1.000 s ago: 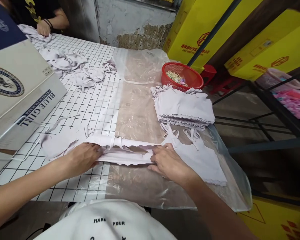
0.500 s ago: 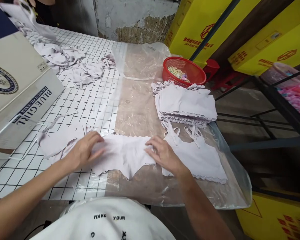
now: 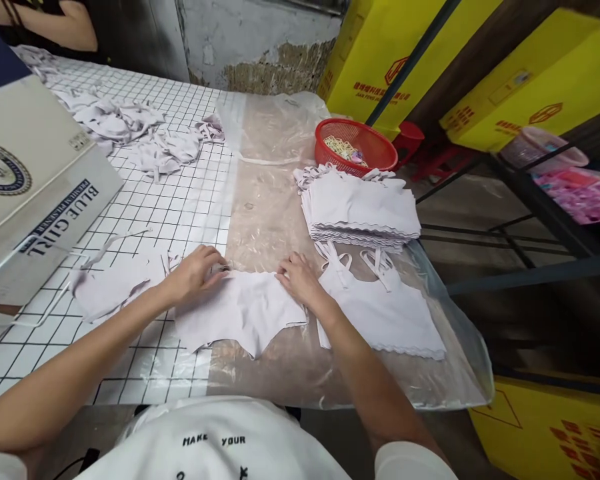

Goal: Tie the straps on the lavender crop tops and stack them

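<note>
A pale lilac strappy top [image 3: 250, 310] lies spread flat in front of me, its straight edge away from me and its notched edge towards me. My left hand [image 3: 199, 273] is closed on its far left corner, fingers curled at the edge. At the far right corner, my right hand [image 3: 299, 280] has its fingertips pinched on the cloth. Beside my right hand lies another camisole top [image 3: 385, 313] with looped straps and a wavy hem. Behind that is a neat stack of the same tops [image 3: 363, 207]. A crumpled lilac piece [image 3: 117, 283] rests left of my left hand.
Clear plastic sheeting [image 3: 265, 220] covers part of the gridded table [image 3: 180, 193]. A red basket [image 3: 355, 143] with small bands stands behind the stack. A large carton [image 3: 45, 180] is at left, near loose garments [image 3: 120, 123]. Another person's arm [image 3: 63, 27] shows at far left.
Both my hands have moved away from me to the far edge of the top, and the right also slightly left. The cloth the other person held up at far left is gone from view.
</note>
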Demonstrator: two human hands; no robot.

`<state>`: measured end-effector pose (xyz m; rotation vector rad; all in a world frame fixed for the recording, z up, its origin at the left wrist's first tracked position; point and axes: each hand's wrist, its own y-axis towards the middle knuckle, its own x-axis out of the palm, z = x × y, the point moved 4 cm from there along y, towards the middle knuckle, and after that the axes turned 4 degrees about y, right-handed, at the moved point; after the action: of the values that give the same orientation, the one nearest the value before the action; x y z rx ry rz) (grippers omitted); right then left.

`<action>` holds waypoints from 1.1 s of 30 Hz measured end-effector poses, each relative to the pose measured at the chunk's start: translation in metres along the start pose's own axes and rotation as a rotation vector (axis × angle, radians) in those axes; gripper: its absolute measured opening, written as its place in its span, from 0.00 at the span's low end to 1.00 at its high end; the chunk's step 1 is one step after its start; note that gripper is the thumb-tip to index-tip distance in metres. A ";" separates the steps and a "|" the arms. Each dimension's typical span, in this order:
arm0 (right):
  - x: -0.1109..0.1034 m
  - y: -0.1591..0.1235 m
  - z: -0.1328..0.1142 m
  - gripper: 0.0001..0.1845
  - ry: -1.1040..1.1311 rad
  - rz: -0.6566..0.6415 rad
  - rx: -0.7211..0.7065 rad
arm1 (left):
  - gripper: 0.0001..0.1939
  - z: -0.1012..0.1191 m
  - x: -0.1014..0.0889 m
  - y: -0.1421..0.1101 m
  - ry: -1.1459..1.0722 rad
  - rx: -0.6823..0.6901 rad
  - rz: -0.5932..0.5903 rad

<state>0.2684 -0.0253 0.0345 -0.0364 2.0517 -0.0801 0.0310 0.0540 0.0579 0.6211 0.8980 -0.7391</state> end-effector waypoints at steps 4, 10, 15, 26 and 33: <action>-0.018 0.002 -0.013 0.05 0.218 -0.112 -0.091 | 0.23 0.030 0.014 0.041 -0.175 -0.031 -0.187; -0.039 0.003 -0.002 0.04 0.127 -0.027 -0.092 | 0.21 0.059 0.056 0.091 -0.066 -0.141 -0.422; -0.024 0.001 0.022 0.04 -0.071 -0.115 0.006 | 0.09 0.068 0.087 0.103 -0.013 -0.182 -0.382; -0.041 -0.004 0.027 0.04 0.341 -0.087 -0.053 | 0.08 0.072 0.075 0.108 0.046 -0.239 -0.329; -0.036 -0.013 0.036 0.05 0.388 -0.066 -0.018 | 0.00 0.086 0.085 0.104 0.027 -0.218 -0.386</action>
<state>0.3167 -0.0376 0.0509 -0.1074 2.4395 -0.1169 0.1875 0.0263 0.0448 0.2658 1.1223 -0.9622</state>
